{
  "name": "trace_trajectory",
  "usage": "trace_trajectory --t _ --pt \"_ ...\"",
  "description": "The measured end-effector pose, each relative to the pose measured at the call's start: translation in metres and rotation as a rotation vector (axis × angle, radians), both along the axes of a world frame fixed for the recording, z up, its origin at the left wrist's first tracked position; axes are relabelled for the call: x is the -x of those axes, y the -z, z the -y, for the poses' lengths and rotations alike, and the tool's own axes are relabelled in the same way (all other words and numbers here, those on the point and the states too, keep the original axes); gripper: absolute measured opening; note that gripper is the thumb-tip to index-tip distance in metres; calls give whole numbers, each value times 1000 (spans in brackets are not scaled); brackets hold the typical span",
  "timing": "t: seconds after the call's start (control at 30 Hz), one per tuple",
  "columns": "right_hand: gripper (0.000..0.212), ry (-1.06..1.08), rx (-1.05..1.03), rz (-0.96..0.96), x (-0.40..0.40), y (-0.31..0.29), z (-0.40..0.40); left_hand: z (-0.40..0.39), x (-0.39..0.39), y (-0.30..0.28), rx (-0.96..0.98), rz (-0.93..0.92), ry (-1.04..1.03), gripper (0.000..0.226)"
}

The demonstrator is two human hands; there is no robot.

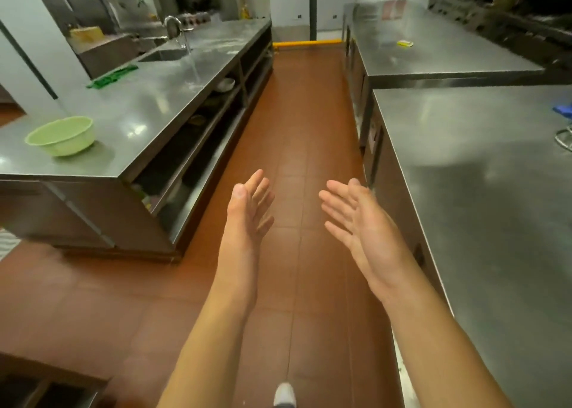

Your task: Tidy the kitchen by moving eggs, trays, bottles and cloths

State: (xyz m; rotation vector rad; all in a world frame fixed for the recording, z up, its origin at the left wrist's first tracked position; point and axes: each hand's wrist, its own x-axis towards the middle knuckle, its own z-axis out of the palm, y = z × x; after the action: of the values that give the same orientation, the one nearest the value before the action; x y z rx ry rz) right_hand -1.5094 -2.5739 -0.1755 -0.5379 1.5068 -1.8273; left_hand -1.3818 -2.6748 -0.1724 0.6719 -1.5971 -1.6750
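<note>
Tiled aisle (297, 122) between steel counters (161, 98), both hands (247, 215) empty.

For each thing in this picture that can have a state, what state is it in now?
left hand: open, holding nothing
right hand: open, holding nothing
tap: running into the sink
green bowl: upright on the counter
green cloth: lying flat beside the sink

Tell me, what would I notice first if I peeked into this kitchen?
You'd first see two bare, open hands, the left hand and right hand, held out over the red tiled floor with nothing in them. Next, a pale green bowl sits on the steel counter to the left, and farther back a tap runs water by the sink.
</note>
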Motion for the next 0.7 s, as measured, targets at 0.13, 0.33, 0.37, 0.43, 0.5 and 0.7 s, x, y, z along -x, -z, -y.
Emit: trace_trajectory --t 0.13,0.33,0.37,0.43,0.5,0.7 --pt "49 -6 -62 -41 47 14 64 62 48 21 -28 20 11 67" --pt "51 20 -82 -82 126 1 169 176 135 14 -45 0 60 68" --pt "51 29 -69 -90 139 -4 184 194 149 9 -37 -13 72 69" --pt "51 77 -37 -112 167 -11 211 227 182 0 2 -25 108 69" --pt "51 128 -39 -109 192 -14 231 251 214 -7 10 -19 148 70" --pt "53 245 -42 -47 278 -6 274 307 302 1 41 29 240 69"
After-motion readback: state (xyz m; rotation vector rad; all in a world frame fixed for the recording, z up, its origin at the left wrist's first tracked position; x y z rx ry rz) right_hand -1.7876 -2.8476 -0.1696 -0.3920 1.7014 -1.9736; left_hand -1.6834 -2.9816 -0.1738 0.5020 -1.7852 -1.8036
